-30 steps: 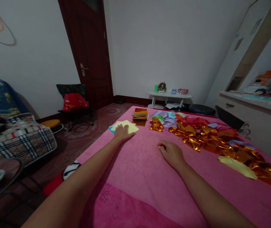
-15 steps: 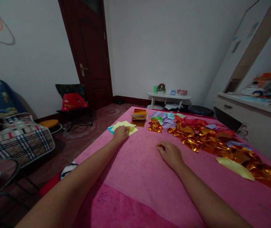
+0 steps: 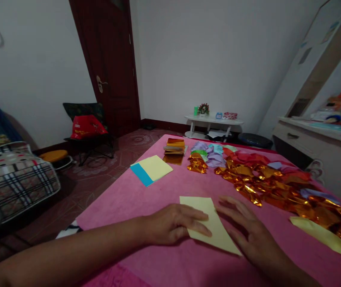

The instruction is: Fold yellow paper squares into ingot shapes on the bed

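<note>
A pale yellow paper sheet (image 3: 210, 223) lies flat on the pink cloth (image 3: 164, 191) in front of me. My left hand (image 3: 170, 223) rests on the sheet's left edge, fingers stretched out flat over it. My right hand (image 3: 245, 229) lies on the sheet's right side, fingers spread and flat. Further off at the left sits a small stack of yellow and blue sheets (image 3: 151, 169). Neither hand grips anything.
A stack of gold foil sheets (image 3: 174, 146) sits at the far edge. Folded gold, lilac, green and red paper pieces (image 3: 257, 173) spread along the right side. Another yellow folded piece (image 3: 322, 236) lies at the right. A chair with a red bag (image 3: 86, 127) stands left.
My left hand left the far stack and came back near me with one yellow sheet. My right hand opened and moved onto that sheet. The camera tilted down.
</note>
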A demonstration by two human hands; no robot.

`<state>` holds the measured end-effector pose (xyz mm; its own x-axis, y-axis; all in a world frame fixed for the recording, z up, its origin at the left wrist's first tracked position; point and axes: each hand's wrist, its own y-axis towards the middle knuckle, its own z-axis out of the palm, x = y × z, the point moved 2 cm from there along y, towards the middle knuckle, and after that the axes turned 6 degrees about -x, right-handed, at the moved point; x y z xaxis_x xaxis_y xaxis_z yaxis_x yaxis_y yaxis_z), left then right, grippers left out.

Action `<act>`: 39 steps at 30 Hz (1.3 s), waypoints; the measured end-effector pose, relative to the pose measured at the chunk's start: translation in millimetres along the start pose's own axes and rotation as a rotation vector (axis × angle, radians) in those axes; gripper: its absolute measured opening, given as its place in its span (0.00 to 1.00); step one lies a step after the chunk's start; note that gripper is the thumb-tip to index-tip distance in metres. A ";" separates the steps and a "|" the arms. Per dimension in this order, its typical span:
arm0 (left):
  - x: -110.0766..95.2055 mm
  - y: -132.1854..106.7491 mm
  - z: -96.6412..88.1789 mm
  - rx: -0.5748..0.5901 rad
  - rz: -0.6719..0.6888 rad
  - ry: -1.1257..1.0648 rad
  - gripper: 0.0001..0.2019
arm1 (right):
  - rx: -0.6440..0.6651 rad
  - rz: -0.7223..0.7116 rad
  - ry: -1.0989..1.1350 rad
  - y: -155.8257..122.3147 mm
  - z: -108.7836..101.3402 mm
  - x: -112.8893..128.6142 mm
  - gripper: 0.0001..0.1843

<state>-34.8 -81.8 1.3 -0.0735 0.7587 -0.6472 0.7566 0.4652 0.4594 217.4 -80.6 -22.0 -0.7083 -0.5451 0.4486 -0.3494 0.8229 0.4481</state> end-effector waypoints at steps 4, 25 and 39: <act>-2.6 -5.3 1.7 -0.018 -0.102 -0.144 0.24 | 0.139 -0.033 0.089 -8.9 -0.4 17.6 0.19; 23.0 -6.9 -7.7 -0.248 -0.522 0.252 0.15 | 0.125 0.404 -0.051 13.6 22.4 14.5 0.09; 25.6 6.6 -6.6 -0.355 -0.493 -0.230 0.07 | -0.016 0.467 0.321 24.6 12.1 26.1 0.15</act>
<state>-36.0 -56.3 -8.2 -0.1868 0.3192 -0.9291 0.4059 0.8863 0.2229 182.9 -72.7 -8.7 -0.5628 -0.1475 0.8133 -0.0330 0.9872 0.1563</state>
